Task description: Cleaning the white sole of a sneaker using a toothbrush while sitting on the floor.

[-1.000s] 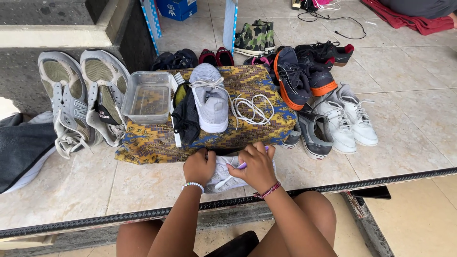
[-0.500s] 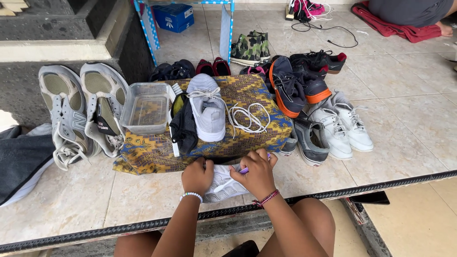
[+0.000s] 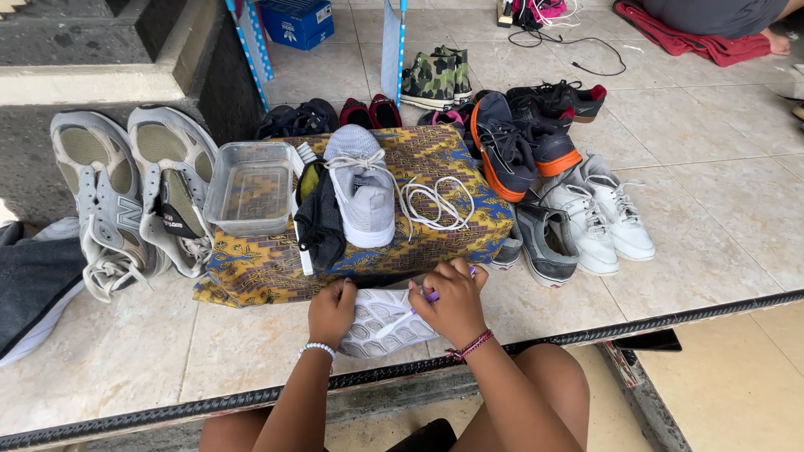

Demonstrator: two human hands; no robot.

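Tiles [image 3: 712, 226] of pale stone make up the floor of this raised porch, which is edged at the near side by a dark metal strip [image 3: 586, 335] and bordered at the far left by a grey stone step [image 3: 100, 75]. A white shoe [image 3: 381, 322] is held sole-up on the floor against the front of a cloth-covered box [image 3: 435, 251], the left hand [image 3: 332, 311] closed in a grip on its heel end and the right hand [image 3: 456, 301] closed on its toe end together with a small purple tool [image 3: 433, 295]. On the patterned cloth are set a clear plastic tub [image 3: 249, 188], a grey shoe [image 3: 362, 188] and loose white laces [image 3: 435, 201], while grey sneakers [image 3: 126, 192] are leaned at the left and more shoes [image 3: 578, 209] are crowded at the right.
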